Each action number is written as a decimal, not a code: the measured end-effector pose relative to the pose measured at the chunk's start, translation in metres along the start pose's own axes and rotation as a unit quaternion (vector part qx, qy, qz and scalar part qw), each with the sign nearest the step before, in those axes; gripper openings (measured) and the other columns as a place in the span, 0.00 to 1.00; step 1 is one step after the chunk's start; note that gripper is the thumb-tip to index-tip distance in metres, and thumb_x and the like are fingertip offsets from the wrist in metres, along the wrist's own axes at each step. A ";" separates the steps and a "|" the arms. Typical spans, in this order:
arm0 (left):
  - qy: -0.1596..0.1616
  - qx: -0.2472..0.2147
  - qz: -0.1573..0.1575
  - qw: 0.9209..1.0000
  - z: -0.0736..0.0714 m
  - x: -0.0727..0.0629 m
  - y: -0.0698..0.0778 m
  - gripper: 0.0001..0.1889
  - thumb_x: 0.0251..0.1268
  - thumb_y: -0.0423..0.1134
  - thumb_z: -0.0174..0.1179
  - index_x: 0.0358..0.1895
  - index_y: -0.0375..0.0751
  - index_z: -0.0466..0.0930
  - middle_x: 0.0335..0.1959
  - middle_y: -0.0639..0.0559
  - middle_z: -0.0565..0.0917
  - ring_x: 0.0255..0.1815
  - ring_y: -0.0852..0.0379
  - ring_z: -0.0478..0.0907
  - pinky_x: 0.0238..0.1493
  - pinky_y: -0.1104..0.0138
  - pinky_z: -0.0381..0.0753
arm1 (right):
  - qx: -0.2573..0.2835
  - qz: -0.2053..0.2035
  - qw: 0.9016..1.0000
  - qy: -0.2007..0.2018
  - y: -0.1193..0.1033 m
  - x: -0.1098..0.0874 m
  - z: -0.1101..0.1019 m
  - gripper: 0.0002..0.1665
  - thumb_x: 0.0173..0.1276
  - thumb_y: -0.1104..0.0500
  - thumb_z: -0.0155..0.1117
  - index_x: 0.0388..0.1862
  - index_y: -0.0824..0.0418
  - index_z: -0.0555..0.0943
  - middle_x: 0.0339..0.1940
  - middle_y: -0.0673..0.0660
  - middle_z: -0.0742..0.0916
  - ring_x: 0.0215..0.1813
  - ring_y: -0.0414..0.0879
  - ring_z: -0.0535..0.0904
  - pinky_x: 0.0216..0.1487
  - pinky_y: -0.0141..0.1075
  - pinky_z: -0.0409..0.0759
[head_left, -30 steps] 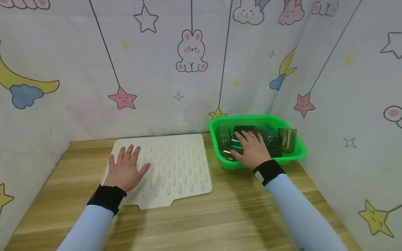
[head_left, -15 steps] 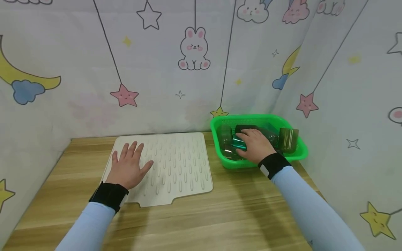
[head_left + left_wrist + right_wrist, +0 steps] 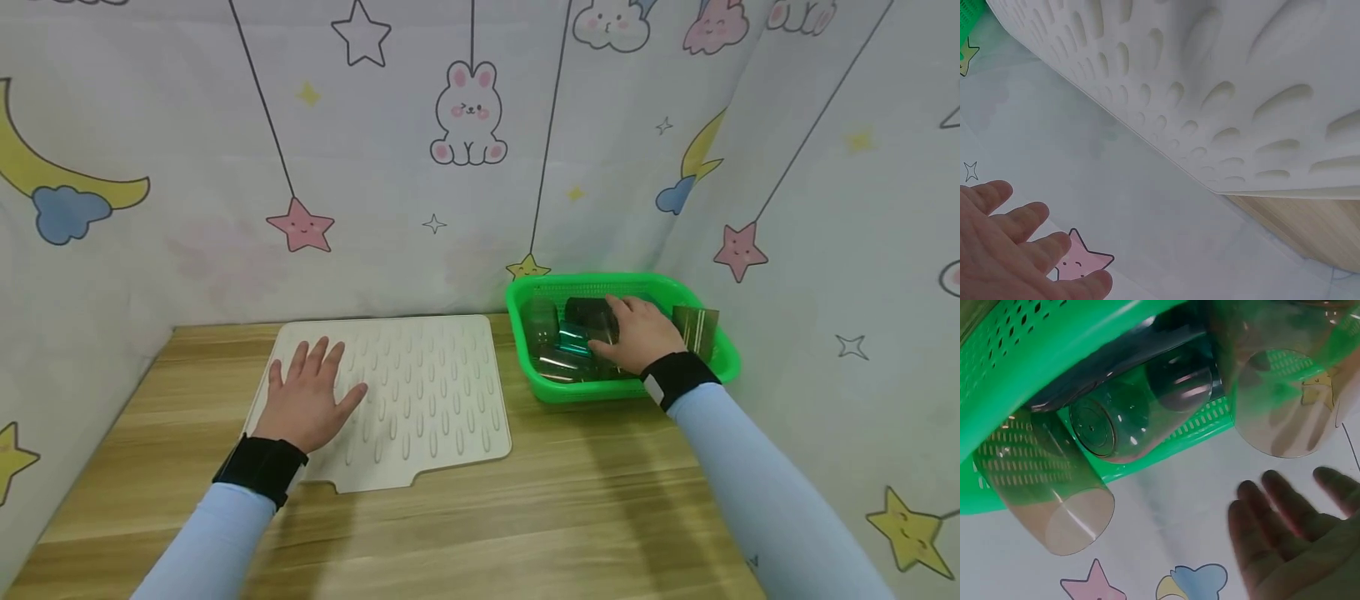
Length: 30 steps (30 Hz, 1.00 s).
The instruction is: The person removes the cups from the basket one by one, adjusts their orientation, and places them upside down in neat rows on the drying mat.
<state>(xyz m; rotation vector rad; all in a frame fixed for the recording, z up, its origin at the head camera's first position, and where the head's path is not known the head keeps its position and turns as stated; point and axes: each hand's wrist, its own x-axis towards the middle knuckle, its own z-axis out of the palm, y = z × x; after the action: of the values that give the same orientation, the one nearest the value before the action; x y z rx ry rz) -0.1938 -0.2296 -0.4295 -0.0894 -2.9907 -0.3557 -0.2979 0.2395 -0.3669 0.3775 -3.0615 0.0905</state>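
My left hand (image 3: 303,400) hovers with spread fingers over a white drying board (image 3: 420,383) covered in raised oval bumps; it holds nothing. At the right, my right hand (image 3: 637,337) is above a green plastic basket (image 3: 555,392) filled with several see-through cups. A teal cup (image 3: 573,337) and a dark cup (image 3: 587,312) lie near its thumb and fingertips. An amber cup (image 3: 697,329) stands up out of the basket's right end. In the right wrist view, the loosely extended fingers appear apart from the nearest tinted cup (image 3: 1285,419). The palm hides some cups in the head view.
The board and basket rest on a wood-grain table (image 3: 480,533). A white cloth (image 3: 375,267) printed with rabbits, stars and moons hangs behind the table and along both sides, close to the basket's right end.
My right hand has moved right over the basket, toward the amber cup, uncovering the teal and dark cups more. The left hand stays over the board. The head view has shifted slightly.
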 end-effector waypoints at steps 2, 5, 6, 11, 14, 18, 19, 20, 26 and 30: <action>0.000 -0.001 -0.001 1.000 0.001 0.000 -0.001 0.42 0.75 0.60 0.52 0.80 0.35 0.53 0.80 0.30 0.54 0.81 0.29 0.45 0.75 0.27 0.40 | 0.002 0.027 1.000 0.000 -0.001 -0.001 0.001 0.56 0.68 0.34 0.64 0.82 0.64 0.55 0.70 0.76 0.72 0.70 0.72 0.68 0.69 0.64 0.72; 0.002 -0.001 0.000 1.000 0.002 0.001 -0.002 0.42 0.75 0.61 0.51 0.80 0.36 0.53 0.80 0.30 0.54 0.81 0.29 0.45 0.75 0.28 0.40 | 0.006 0.063 0.998 -0.002 -0.004 -0.002 0.003 0.61 0.67 0.29 0.62 0.84 0.62 0.50 0.66 0.77 0.73 0.64 0.73 0.73 0.62 0.64 0.77; 0.002 -0.001 0.001 1.000 0.003 0.001 -0.002 0.42 0.75 0.61 0.51 0.80 0.35 0.53 0.80 0.30 0.55 0.81 0.29 0.45 0.75 0.28 0.40 | 0.006 0.071 0.997 -0.006 -0.006 -0.002 0.003 0.62 0.66 0.28 0.61 0.84 0.61 0.48 0.63 0.77 0.75 0.61 0.72 0.74 0.59 0.63 0.79; -0.001 -0.001 0.004 1.000 0.003 0.002 -0.003 0.42 0.74 0.60 0.51 0.80 0.36 0.53 0.80 0.30 0.54 0.81 0.28 0.45 0.75 0.27 0.40 | 0.016 0.099 0.994 -0.048 -0.009 -0.003 0.008 0.65 0.66 0.26 0.59 0.85 0.59 0.42 0.57 0.77 0.77 0.48 0.69 0.81 0.46 0.59 0.83; -0.005 -0.001 0.005 1.000 0.003 0.002 -0.001 0.42 0.75 0.61 0.51 0.80 0.36 0.53 0.81 0.31 0.54 0.81 0.28 0.45 0.75 0.27 0.40 | 0.027 0.104 0.992 -0.073 -0.007 -0.003 0.013 0.66 0.67 0.28 0.60 0.85 0.60 0.39 0.60 0.78 0.76 0.45 0.69 0.82 0.45 0.59 0.83; -0.008 -0.005 0.007 1.000 0.002 0.001 0.002 0.42 0.75 0.61 0.50 0.80 0.37 0.53 0.81 0.32 0.54 0.82 0.29 0.45 0.75 0.28 0.40 | 0.045 0.108 0.990 -0.085 -0.004 -0.002 0.017 0.64 0.69 0.34 0.61 0.85 0.61 0.37 0.65 0.81 0.73 0.43 0.69 0.83 0.47 0.61 0.83; -0.009 -0.007 0.007 1.000 0.002 0.001 0.003 0.42 0.75 0.61 0.50 0.81 0.37 0.52 0.81 0.32 0.54 0.82 0.29 0.45 0.76 0.28 0.40 | 0.049 0.109 0.989 -0.085 -0.004 -0.002 0.016 0.63 0.70 0.35 0.62 0.85 0.61 0.37 0.66 0.81 0.72 0.44 0.70 0.83 0.47 0.62 0.83; -0.010 -0.008 0.008 1.000 0.001 0.001 0.004 0.42 0.75 0.61 0.50 0.81 0.37 0.52 0.81 0.32 0.54 0.82 0.29 0.45 0.75 0.28 0.40 | 0.053 0.109 0.989 -0.085 -0.004 -0.003 0.015 0.63 0.70 0.36 0.61 0.85 0.61 0.37 0.66 0.81 0.71 0.44 0.70 0.83 0.47 0.62 0.83; -0.014 -0.014 0.014 1.000 0.000 -0.001 0.007 0.41 0.76 0.59 0.51 0.81 0.37 0.52 0.81 0.32 0.54 0.82 0.29 0.46 0.75 0.28 0.42 | 0.064 0.097 0.991 -0.066 -0.010 -0.005 0.002 0.60 0.71 0.39 0.60 0.84 0.62 0.38 0.67 0.81 0.71 0.49 0.72 0.82 0.49 0.62 0.81; -0.011 -0.022 0.024 0.999 0.000 -0.001 0.011 0.41 0.75 0.59 0.51 0.80 0.36 0.53 0.80 0.32 0.57 0.81 0.30 0.49 0.75 0.29 0.45 | 0.074 0.071 0.994 -0.047 -0.015 -0.005 -0.008 0.60 0.70 0.40 0.61 0.84 0.63 0.39 0.69 0.80 0.71 0.57 0.74 0.79 0.57 0.64 0.80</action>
<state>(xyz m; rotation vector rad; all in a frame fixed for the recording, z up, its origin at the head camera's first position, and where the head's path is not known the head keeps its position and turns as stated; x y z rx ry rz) -0.1923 -0.2194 -0.4268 -0.1698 -2.9972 -0.4167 -0.2890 0.2270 -0.3590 0.1740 -3.1815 0.3149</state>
